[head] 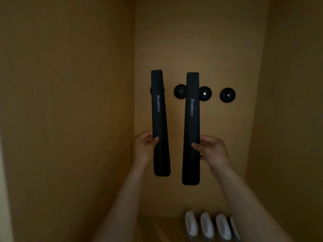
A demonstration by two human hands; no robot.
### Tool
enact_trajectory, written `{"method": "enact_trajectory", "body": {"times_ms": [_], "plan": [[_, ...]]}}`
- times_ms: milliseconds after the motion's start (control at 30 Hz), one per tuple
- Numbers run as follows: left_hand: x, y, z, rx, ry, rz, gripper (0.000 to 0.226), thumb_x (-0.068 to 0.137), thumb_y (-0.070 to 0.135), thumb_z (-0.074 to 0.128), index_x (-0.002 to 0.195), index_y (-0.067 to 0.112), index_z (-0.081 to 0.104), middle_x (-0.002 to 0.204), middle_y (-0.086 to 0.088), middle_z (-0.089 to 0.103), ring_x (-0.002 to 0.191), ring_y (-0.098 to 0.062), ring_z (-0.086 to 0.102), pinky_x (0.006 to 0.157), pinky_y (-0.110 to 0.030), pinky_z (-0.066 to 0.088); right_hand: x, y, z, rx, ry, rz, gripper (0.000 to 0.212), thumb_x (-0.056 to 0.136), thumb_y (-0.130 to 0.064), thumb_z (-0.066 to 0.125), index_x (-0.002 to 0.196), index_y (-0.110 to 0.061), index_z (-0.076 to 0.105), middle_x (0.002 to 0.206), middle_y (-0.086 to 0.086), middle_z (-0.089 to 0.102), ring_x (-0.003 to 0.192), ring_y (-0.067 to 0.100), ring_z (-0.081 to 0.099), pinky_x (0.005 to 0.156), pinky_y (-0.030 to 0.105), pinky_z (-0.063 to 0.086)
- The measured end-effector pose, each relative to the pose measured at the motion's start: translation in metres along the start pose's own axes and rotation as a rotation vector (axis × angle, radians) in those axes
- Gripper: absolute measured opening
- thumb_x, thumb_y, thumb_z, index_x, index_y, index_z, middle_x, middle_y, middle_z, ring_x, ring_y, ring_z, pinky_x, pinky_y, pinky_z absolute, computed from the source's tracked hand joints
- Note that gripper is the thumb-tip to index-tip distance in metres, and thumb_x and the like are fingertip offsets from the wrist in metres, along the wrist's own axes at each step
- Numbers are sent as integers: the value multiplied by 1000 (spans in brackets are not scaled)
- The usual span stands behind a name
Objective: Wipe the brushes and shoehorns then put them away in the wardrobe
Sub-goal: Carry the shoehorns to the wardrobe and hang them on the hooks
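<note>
While both arms reach into the wardrobe (70, 102), the left hand (145, 147) pinches one shoehorn (160, 119) low down and the right hand (212, 151) pinches the other shoehorn (191, 126). Both stand upright, narrow ends up, wide ends down, in front of round black wall pegs (227, 95).

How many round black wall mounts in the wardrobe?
4, in one row on the back wall: one mostly hidden behind the left shoehorn, one between the shoehorns, one beside the right shoehorn, one farthest right.
</note>
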State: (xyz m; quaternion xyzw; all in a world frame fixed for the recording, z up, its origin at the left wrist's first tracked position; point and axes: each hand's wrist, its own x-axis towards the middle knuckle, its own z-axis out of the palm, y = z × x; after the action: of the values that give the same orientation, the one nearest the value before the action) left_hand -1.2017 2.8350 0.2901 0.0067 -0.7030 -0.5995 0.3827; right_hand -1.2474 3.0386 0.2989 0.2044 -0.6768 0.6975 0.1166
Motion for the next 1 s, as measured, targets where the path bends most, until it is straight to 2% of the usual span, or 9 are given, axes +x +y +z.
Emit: {"method": "enact_trajectory", "body": {"times_ms": [133, 267, 400, 533, 633, 767, 867, 933, 1000], "plan": [[42, 2, 1, 13, 56, -25, 26, 92, 4, 63, 75, 24, 64, 78, 0, 67, 77, -20, 63, 69, -35, 52, 24, 1, 8, 15, -46, 2, 23, 85, 5, 71, 83, -18, 74, 80, 2, 75, 80, 23, 70, 78, 42, 59], [84, 6, 7, 43, 73, 2, 26, 92, 2, 62, 77, 23, 66, 77, 4, 65, 71, -11, 61, 59, -24, 49, 39, 5, 4, 32, -71, -19, 25, 85, 7, 69, 81, -18, 75, 72, -4, 75, 69, 14, 70, 72, 36, 57], [121, -4, 14, 80, 78, -28, 9, 91, 1, 63, 88, 8, 67, 79, -3, 63, 75, -20, 58, 67, -30, 45, 47, 16, -6, 35, -66, -29, 25, 85, 6, 69, 81, -18, 76, 72, -3, 75, 68, 13, 70, 70, 36, 55], [148, -14, 18, 91, 151, -66, 4, 89, 7, 67, 90, 10, 67, 87, -9, 66, 80, -24, 61, 71, -38, 51, 53, 24, -20, 47, -60, -30, 25, 86, 6, 70, 83, -18, 77, 77, 1, 74, 73, 18, 70, 69, 33, 54], [156, -20, 18, 148, 189, -32, 14, 87, 11, 71, 75, 13, 64, 79, -8, 64, 74, -20, 58, 67, -35, 50, 56, 27, -27, 39, -53, -43, 26, 86, 6, 69, 81, -18, 77, 72, -4, 74, 68, 12, 69, 67, 30, 53], [155, -25, 17, 239, 246, 25, 32, 86, 16, 73, 58, 22, 60, 64, 5, 61, 65, -15, 57, 60, -26, 46, 59, 29, -29, 48, -42, -35, 29, 85, 8, 69, 78, -19, 76, 69, -6, 73, 65, 10, 69, 65, 29, 52], [153, -24, 16, 263, 219, 33, 10, 85, 15, 74, 76, 12, 72, 82, -6, 72, 73, -20, 65, 70, -34, 55, 58, 31, -28, 62, -48, -28, 26, 85, 7, 69, 80, -18, 76, 72, -2, 74, 71, 18, 68, 68, 30, 52], [152, -23, 14, 243, 198, 6, 11, 86, 13, 74, 90, 3, 74, 94, -14, 73, 85, -27, 69, 78, -43, 59, 56, 31, -25, 68, -55, -29, 24, 85, 7, 70, 83, -16, 76, 77, 2, 73, 75, 21, 67, 72, 33, 53], [152, -22, 13, 234, 191, -3, 12, 86, 10, 73, 94, 1, 73, 97, -16, 73, 90, -32, 70, 80, -48, 58, 55, 30, -23, 82, -52, -25, 22, 85, 8, 70, 86, -13, 75, 79, 5, 72, 77, 23, 66, 74, 34, 52]]}}
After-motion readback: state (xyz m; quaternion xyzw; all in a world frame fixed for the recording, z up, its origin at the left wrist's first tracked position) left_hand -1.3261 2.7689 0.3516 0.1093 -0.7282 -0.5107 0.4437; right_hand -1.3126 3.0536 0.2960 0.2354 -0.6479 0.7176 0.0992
